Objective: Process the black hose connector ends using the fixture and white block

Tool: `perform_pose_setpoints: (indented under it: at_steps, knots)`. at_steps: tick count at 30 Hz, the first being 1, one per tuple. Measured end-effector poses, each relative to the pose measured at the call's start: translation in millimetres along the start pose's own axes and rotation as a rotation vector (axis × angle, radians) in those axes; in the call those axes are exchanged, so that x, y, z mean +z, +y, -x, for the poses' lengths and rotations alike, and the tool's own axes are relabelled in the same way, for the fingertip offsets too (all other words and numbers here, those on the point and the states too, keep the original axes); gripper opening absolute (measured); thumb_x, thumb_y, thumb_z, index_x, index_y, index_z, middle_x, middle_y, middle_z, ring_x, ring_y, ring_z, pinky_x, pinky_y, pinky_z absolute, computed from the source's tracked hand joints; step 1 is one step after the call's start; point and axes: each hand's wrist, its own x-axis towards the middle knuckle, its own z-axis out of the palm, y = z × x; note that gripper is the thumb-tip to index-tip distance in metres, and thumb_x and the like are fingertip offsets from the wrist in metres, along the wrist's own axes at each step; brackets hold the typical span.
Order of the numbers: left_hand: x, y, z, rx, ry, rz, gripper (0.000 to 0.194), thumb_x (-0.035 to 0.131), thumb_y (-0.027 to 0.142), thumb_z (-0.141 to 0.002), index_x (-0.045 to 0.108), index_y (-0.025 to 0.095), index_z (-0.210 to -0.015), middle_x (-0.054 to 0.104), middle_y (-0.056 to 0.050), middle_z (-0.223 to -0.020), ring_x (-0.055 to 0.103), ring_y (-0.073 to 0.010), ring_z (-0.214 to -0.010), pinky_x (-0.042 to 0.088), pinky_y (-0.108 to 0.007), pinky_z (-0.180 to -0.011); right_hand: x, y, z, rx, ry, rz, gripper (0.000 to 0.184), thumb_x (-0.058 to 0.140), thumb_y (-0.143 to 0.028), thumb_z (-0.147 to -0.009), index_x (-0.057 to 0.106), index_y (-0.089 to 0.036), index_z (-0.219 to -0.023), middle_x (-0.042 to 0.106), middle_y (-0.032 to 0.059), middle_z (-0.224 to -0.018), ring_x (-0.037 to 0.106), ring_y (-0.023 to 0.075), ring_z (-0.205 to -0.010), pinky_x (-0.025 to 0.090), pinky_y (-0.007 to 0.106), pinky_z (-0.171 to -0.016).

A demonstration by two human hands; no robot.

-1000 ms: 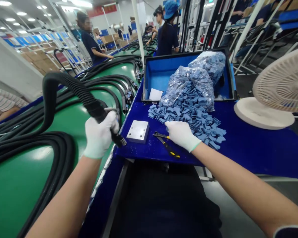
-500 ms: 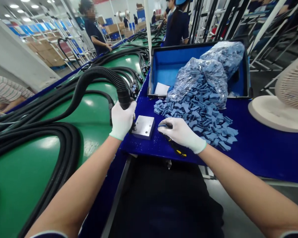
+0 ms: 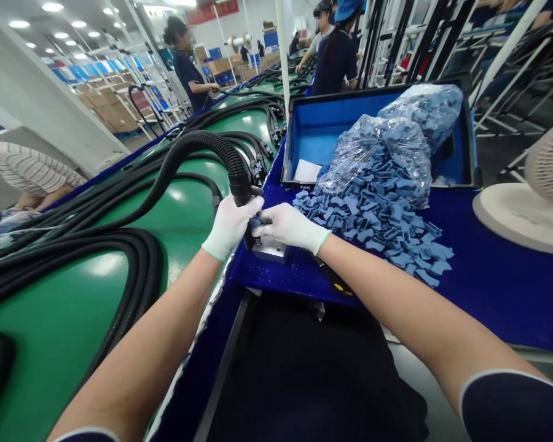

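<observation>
My left hand (image 3: 228,227), in a white glove, is closed around the end of a black corrugated hose (image 3: 238,169), which arches up from the green surface. My right hand (image 3: 292,228), also gloved, pinches a small blue plastic piece (image 3: 255,223) against the fitting at the hose end. Both hands meet over a silver metal block (image 3: 274,253), which they partly cover. A heap of similar blue plastic pieces (image 3: 378,212) spreads to the right, spilling from a clear plastic bag (image 3: 403,132). Below my right wrist lies a black-and-yellow tool (image 3: 338,283), partly hidden by the forearm.
A blue bin (image 3: 311,138) with a black rim holds the bags at the back. On the right stands a beige fan (image 3: 520,218). Long black hoses (image 3: 133,245) lie over the green conveyor (image 3: 74,313) on the left. Several people are farther off.
My right hand has moved left from beside the metal block to the hose end, bringing the blue piece against it. My left hand keeps its hold; the view has shifted slightly.
</observation>
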Motion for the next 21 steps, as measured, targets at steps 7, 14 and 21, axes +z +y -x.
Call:
perform_pose_setpoints:
  at_steps: [7, 14, 21]
  knots:
    - [-3.1, -7, -2, 0.008, -0.126, 0.143, 0.033, 0.075, 0.036, -0.085, 0.072, 0.014, -0.109, 0.069, -0.004, -0.089, 0.063, -0.0162, -0.078, 0.053, -0.029, -0.075, 13, 0, -7, 0.119, -0.038, -0.123, 0.037, 0.084, -0.049, -0.075, 0.074, -0.013, -0.073, 0.066, -0.0003, -0.066, 0.054, 0.0117, -0.061, 0.034, 0.025, -0.059]
    - [-61.9, -53, -11, -0.147, 0.053, 0.175, 0.047, 0.073, 0.061, -0.083, 0.06, 0.018, -0.096, 0.056, 0.0, -0.074, 0.063, -0.0164, -0.07, 0.056, -0.03, -0.067, 1, 2, -4, 0.085, -0.141, -0.05, 0.042, 0.083, -0.05, -0.077, 0.081, -0.016, -0.102, 0.077, 0.0035, -0.09, 0.069, 0.0168, -0.079, 0.047, 0.023, -0.067]
    - [-144.8, -106, 21, -0.427, 0.133, -0.27, 0.042, 0.066, 0.056, -0.087, 0.064, 0.014, -0.087, 0.07, -0.011, -0.081, 0.067, -0.021, -0.072, 0.058, -0.038, -0.074, 6, 6, 0, 0.149, -0.148, -0.059, 0.03, 0.076, -0.034, -0.085, 0.079, -0.019, -0.111, 0.08, 0.0043, -0.099, 0.074, 0.018, -0.084, 0.056, 0.025, -0.077]
